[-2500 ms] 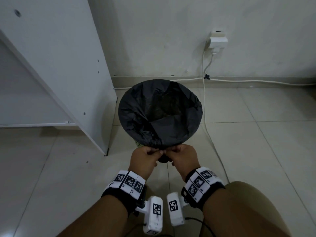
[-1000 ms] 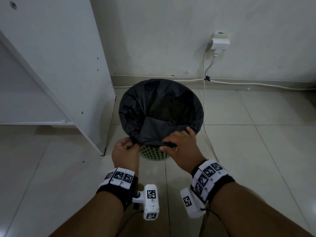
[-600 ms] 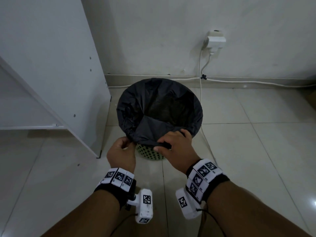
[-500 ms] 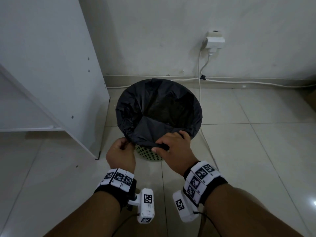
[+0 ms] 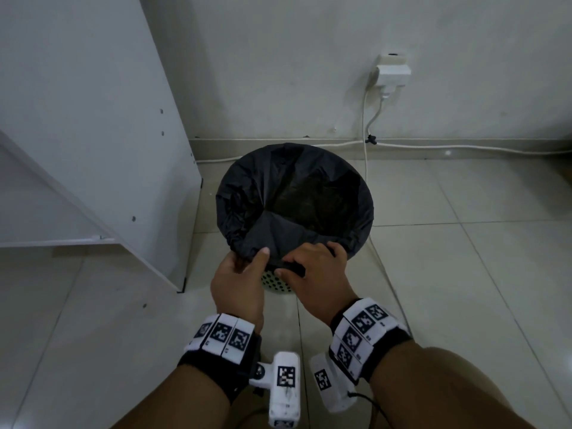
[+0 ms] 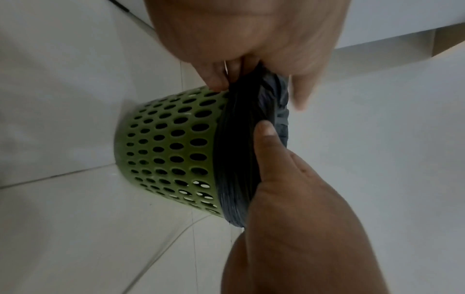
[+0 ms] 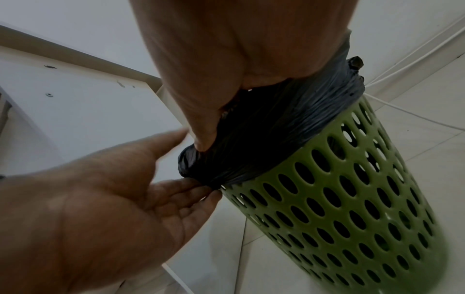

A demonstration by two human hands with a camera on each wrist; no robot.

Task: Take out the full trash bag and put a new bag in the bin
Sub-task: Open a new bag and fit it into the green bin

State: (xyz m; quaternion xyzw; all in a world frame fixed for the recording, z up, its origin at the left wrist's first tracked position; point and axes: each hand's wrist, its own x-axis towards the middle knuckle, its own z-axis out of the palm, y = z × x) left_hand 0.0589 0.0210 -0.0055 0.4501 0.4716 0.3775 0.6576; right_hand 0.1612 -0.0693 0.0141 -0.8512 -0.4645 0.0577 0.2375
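Pale floor tiles [image 5: 464, 274] carry the green bin [image 6: 166, 147], standing by the wall with the black bag [image 5: 294, 196] lining it and folded over its rim. Since half a second ago the left hand [image 5: 238, 283] has slid in beside the right hand [image 5: 312, 274] — both now pinch the bunched near edge, so the bag is probably about to be peeled off.

Thin crinkled black plastic bag [image 5: 309, 230] (faintly sheeny) over perforated matt green plastic bin [image 7: 352, 208]; glossy floor tiles [image 5: 464, 289].
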